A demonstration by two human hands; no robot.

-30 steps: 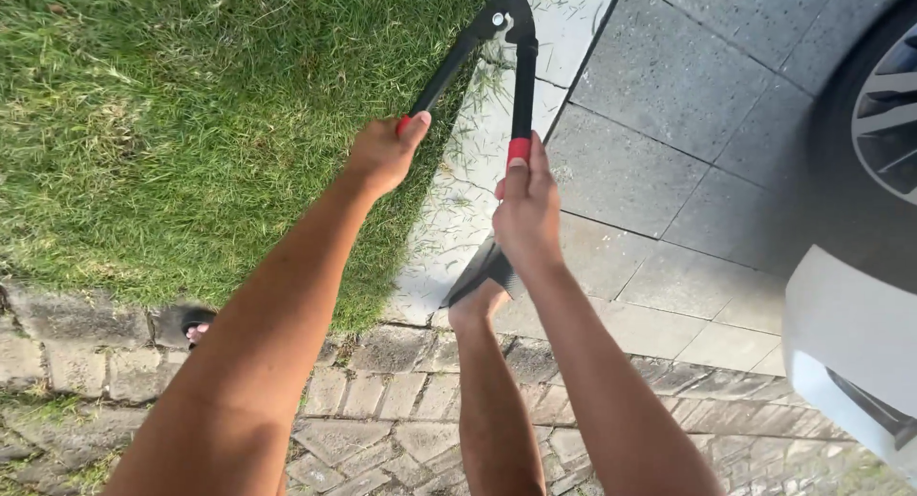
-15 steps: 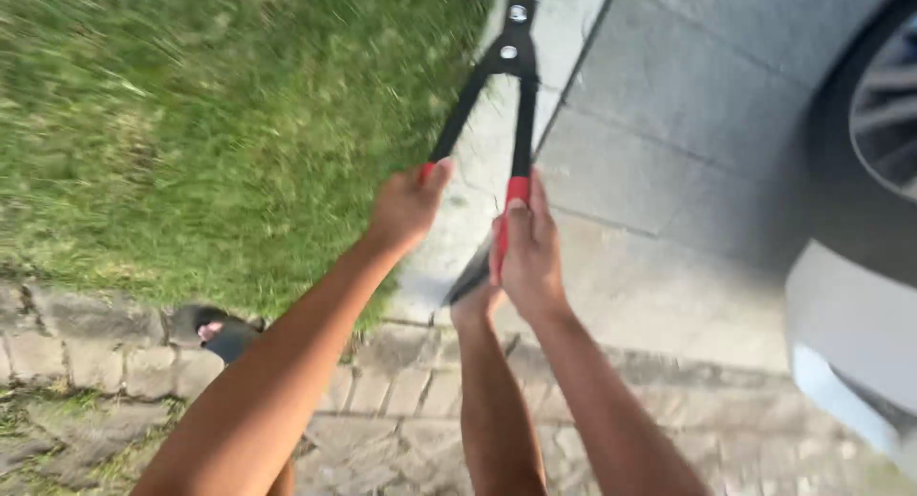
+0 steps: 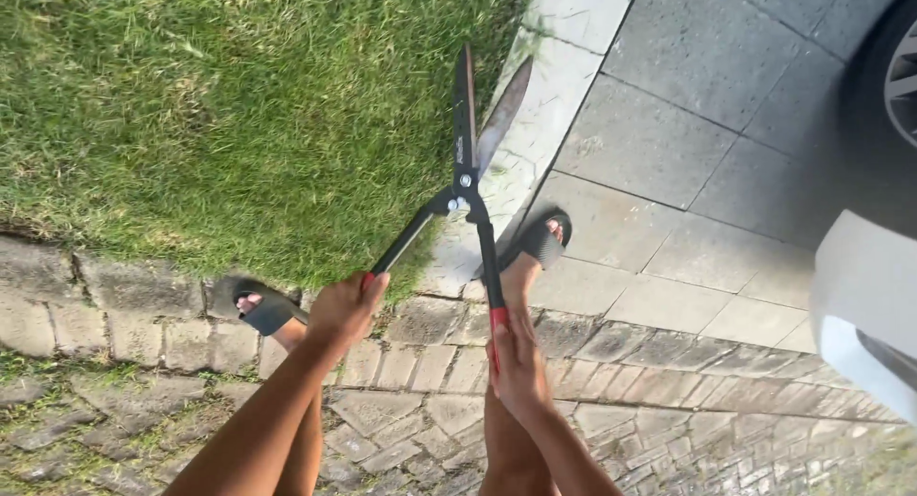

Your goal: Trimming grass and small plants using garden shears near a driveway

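**Hedge shears held over lawn edge**

Head view: gripping hedge shears (image 3: 466,185) with both hands, blades parted and pointing away along the pale kerb (image 3: 559,71) beside the grass (image 3: 220,114). Left hand (image 3: 346,310) wrapping fingers tight around the left red grip; right hand (image 3: 518,367) clamping fingers on the right red grip. Standing in black sandals (image 3: 543,238) on brick paving (image 3: 401,410). Showing a white car (image 3: 864,305) at right.
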